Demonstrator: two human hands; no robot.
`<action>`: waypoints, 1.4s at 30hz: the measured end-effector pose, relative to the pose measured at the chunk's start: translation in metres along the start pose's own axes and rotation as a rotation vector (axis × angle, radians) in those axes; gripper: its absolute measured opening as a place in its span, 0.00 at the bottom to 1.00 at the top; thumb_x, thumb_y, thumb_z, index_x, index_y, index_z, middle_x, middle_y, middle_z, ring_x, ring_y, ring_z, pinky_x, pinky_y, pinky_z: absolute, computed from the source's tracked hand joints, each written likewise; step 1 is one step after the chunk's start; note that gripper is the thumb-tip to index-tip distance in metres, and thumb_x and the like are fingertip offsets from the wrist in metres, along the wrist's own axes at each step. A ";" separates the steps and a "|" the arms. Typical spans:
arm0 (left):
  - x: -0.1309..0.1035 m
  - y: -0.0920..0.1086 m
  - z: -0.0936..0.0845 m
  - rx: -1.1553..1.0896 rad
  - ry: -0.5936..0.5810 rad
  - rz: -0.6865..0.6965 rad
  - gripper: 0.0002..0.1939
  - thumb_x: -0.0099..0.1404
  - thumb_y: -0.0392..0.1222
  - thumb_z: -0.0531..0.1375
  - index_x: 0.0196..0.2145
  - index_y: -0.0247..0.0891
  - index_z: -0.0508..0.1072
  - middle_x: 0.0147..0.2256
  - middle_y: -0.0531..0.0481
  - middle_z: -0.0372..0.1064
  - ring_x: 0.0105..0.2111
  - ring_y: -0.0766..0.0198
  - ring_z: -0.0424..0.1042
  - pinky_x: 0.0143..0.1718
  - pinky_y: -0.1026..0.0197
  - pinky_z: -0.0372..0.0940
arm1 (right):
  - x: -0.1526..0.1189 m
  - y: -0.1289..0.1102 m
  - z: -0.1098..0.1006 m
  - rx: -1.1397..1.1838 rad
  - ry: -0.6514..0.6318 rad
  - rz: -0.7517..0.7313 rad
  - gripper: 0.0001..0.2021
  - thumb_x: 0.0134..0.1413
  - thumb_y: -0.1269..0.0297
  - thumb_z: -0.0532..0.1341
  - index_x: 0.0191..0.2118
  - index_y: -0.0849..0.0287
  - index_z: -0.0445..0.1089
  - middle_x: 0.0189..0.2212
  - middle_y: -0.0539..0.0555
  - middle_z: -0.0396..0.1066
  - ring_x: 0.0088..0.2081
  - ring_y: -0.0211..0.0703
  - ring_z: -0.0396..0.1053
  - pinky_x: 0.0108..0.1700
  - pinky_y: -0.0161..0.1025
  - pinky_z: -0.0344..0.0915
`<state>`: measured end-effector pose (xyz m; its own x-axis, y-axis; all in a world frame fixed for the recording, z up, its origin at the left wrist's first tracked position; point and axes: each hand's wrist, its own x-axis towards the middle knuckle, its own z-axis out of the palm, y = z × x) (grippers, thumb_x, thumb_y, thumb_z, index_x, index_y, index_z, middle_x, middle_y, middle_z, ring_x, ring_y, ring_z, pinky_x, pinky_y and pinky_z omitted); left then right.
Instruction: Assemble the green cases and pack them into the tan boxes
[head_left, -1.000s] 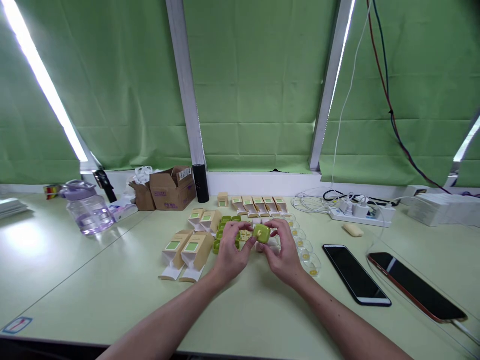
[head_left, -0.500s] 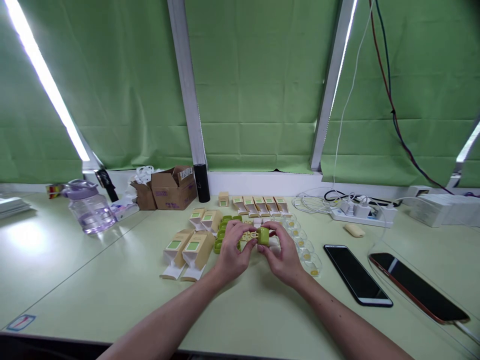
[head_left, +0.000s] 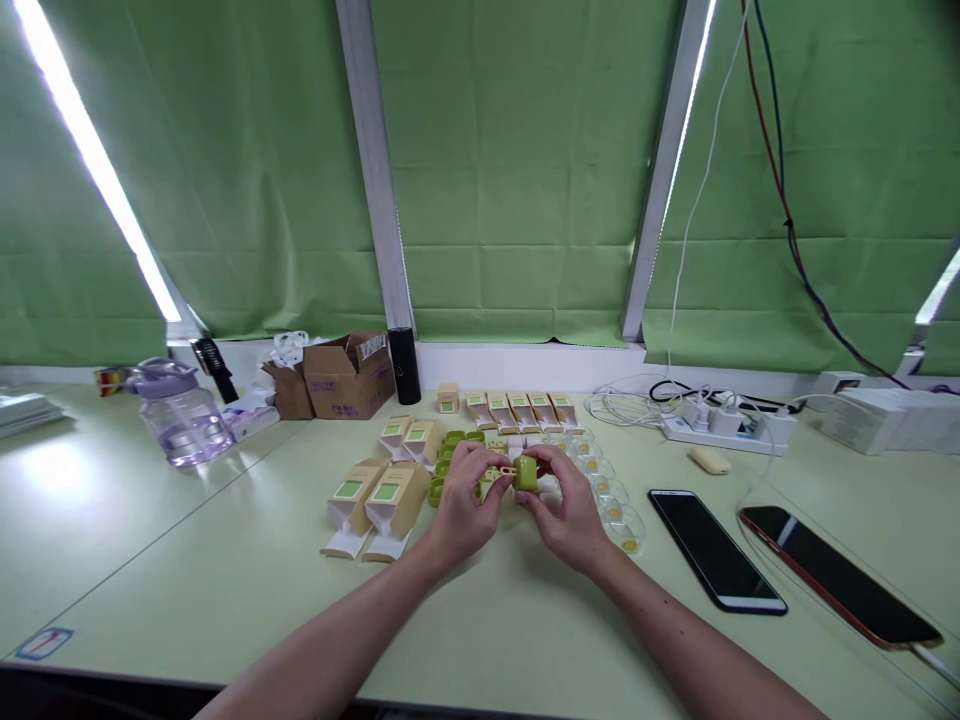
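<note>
One green case (head_left: 526, 474) sat pinched in the right hand (head_left: 564, 512), its pale loop (head_left: 507, 470) gripped by the left hand (head_left: 468, 500) alongside!

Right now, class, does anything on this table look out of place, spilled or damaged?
The white cables beside the power strip look untidy: they lie in tangled loops, unlike the lined-up small boxes. No spill shows around the held green case.

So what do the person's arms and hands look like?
The left hand and right hand are bare: no gloves, and no rings or bracelets that I can see. No sleeves show on the left forearm or right forearm, which has a few tiny spots.
</note>
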<state>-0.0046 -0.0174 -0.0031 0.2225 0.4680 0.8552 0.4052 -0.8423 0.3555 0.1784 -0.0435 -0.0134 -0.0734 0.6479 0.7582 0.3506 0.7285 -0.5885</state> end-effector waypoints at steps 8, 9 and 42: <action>0.000 0.000 0.001 -0.037 0.022 -0.025 0.03 0.70 0.34 0.63 0.38 0.40 0.77 0.33 0.48 0.74 0.40 0.56 0.71 0.41 0.55 0.69 | -0.002 0.002 0.001 0.023 -0.024 0.001 0.21 0.57 0.70 0.64 0.56 0.52 0.68 0.51 0.57 0.73 0.46 0.51 0.74 0.50 0.49 0.75; -0.001 -0.001 0.001 -0.044 0.026 -0.030 0.03 0.70 0.34 0.63 0.38 0.40 0.77 0.33 0.48 0.74 0.40 0.56 0.71 0.41 0.56 0.69 | -0.003 0.003 0.001 0.020 -0.027 0.002 0.21 0.57 0.70 0.65 0.56 0.52 0.68 0.50 0.57 0.74 0.46 0.51 0.74 0.50 0.49 0.75; 0.000 -0.002 -0.004 -0.139 -0.021 -0.088 0.11 0.68 0.37 0.66 0.48 0.40 0.78 0.41 0.44 0.78 0.47 0.52 0.71 0.48 0.49 0.70 | -0.002 0.007 0.004 0.266 -0.044 0.222 0.22 0.61 0.65 0.66 0.61 0.48 0.69 0.52 0.57 0.73 0.45 0.48 0.74 0.47 0.47 0.77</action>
<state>-0.0088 -0.0164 -0.0025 0.2108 0.5463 0.8106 0.2974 -0.8258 0.4792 0.1771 -0.0386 -0.0209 -0.0649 0.8020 0.5938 0.1074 0.5972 -0.7949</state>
